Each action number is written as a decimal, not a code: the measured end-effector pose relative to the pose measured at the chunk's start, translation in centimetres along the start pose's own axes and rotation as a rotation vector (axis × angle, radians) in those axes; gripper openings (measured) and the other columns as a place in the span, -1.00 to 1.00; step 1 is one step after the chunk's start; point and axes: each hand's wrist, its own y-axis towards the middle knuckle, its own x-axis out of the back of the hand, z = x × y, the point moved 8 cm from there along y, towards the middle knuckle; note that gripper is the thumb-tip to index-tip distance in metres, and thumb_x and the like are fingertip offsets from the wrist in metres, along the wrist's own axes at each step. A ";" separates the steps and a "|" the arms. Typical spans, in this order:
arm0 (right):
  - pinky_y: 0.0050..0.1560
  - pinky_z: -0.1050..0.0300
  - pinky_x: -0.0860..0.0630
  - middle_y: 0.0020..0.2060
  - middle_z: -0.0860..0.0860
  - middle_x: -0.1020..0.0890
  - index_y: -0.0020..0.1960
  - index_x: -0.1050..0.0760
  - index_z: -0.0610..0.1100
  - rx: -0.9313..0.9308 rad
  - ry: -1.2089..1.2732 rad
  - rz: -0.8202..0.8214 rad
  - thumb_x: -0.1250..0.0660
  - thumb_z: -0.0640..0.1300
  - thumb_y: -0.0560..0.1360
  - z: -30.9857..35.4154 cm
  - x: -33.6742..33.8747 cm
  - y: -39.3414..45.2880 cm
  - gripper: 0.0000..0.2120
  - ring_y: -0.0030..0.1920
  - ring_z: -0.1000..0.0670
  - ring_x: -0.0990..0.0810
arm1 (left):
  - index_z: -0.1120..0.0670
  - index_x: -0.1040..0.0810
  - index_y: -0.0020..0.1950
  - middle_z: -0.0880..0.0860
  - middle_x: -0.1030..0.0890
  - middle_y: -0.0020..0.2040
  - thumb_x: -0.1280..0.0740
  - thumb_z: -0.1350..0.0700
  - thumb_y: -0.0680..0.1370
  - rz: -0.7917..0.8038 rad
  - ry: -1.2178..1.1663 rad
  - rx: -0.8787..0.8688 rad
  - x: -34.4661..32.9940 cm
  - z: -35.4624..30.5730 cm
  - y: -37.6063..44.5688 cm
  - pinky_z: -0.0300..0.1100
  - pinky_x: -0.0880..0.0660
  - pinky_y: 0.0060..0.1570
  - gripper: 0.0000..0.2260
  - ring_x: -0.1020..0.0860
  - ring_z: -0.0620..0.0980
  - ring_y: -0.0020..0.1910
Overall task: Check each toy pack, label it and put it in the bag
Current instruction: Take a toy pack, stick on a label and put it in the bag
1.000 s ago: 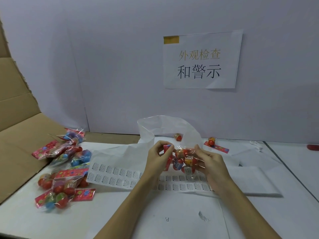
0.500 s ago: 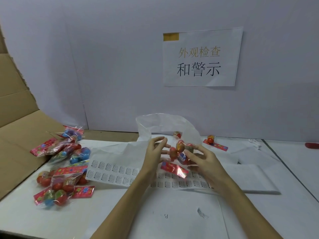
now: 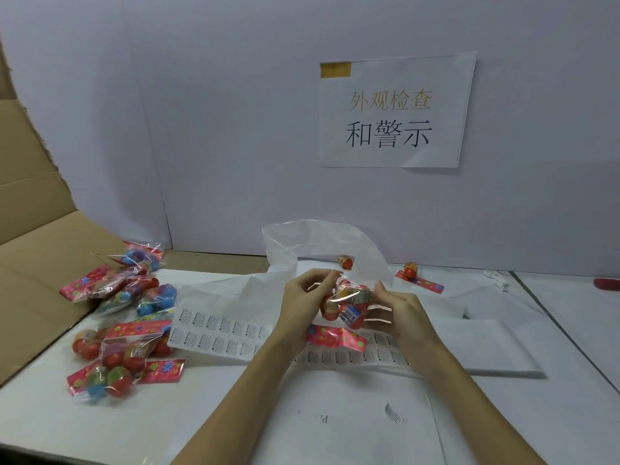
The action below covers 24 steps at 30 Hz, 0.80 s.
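We hold a toy pack [image 3: 347, 305] between both hands, above the sheet of warning labels [image 3: 218, 332]. Our left hand [image 3: 303, 302] has its fingers curled, the fingertips pinching the clear film at the pack's upper left corner; our right hand [image 3: 397, 312] curls round the right side of the pack, thumb on top and fingers beneath.

Half a second ago the pack lay flatter and lower, its red header card stretched out toward us; now it is lifted and turned, the eggs bunched between the hands and the header card [image 3: 337, 338] hanging below them.

The pack is a crinkled, glossy transparent bag filled with small rounded egg-shaped toys in red, orange and blue. Its card is a flat pink-red strip printed with flowers. The label sheet is white paper with rows of small rectangular stickers. Behind our hands a thin translucent white bag [image 3: 302, 243] stands open on the white table [image 3: 100, 427]. More toy packs [image 3: 117, 333] lie heaped at the left, beside a brown cardboard flap [image 3: 37, 263].
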 end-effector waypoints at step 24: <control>0.12 -0.14 -0.68 -0.09 -0.10 -0.77 0.12 -0.66 -0.20 0.052 -0.238 0.051 -0.23 0.08 0.68 0.7 -0.8 -0.6 -0.62 -0.09 -0.11 -0.77 | 0.11 -0.75 0.03 0.07 -0.73 -0.08 -0.51 -0.12 0.43 0.020 -0.165 0.026 0.2 -0.1 -0.1 -0.24 -0.61 -0.15 -0.66 -0.70 -0.06 -0.11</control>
